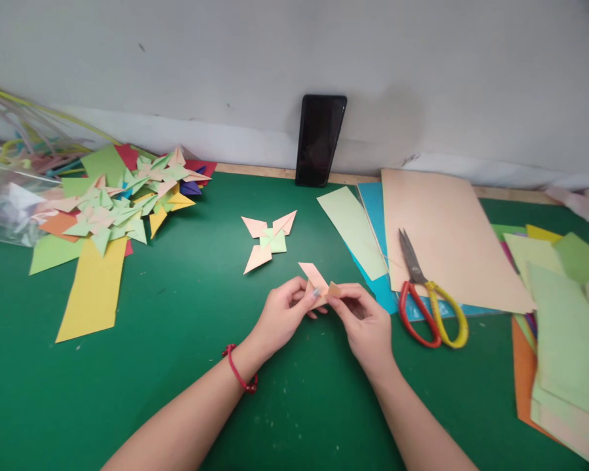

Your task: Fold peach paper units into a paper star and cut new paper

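A small folded piece of pink paper [314, 275] is pinched between my two hands over the green table. My left hand [285, 309] grips its left side, thumb on top. Fingers of my right hand [364, 320] close on its right end, where a small flap stands up. Parts of the paper are hidden behind the fingers. Just beyond my hands lies a folded paper star [273, 241] with pink points and a light green centre. To the right, scissors [421, 294] with one red and one yellow handle rest partly on a pink sheet [442, 235].
A dark phone [321, 140] leans against the wall [226, 78]. At the left, several folded paper stars [122, 203] are heaped over coloured sheets, beside a clear plastic bag [4, 203]. Light green sheets [569, 340] are stacked at the right, and a green strip [353, 229] lies near the pink sheet.
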`<state>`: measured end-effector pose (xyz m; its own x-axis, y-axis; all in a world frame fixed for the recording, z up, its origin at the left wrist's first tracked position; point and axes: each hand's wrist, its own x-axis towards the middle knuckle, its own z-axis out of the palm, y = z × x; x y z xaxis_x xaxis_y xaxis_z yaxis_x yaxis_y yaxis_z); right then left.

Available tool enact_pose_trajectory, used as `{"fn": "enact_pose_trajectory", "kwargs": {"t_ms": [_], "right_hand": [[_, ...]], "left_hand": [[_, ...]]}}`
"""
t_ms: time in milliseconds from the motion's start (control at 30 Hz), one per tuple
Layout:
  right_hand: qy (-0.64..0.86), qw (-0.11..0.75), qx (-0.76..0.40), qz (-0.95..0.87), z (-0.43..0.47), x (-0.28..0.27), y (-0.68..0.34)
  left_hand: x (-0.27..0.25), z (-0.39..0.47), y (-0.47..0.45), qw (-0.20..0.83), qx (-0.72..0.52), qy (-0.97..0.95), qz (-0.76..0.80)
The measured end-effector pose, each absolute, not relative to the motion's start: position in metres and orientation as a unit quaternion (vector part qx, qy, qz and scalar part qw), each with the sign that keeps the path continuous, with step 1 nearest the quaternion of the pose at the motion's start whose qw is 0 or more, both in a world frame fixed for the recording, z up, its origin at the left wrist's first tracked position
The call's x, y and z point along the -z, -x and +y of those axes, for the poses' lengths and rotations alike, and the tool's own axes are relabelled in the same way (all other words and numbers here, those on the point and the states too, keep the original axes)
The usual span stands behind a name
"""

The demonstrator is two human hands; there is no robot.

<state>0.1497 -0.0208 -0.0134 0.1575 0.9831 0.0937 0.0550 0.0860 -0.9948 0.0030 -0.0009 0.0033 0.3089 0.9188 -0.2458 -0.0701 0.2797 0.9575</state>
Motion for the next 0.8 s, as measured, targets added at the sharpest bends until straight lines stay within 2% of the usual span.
{"fn": "enact_pose_trajectory", "kwargs": {"t_ms": [800], "right_hand": [[0.566,0.565,-0.432,-0.417,-0.0188,0.0128,-0.1460]], "left_hand": [[-0.0026,-0.0010,-0.0046,0.647,-0.370,-0.477,0.466]]}}
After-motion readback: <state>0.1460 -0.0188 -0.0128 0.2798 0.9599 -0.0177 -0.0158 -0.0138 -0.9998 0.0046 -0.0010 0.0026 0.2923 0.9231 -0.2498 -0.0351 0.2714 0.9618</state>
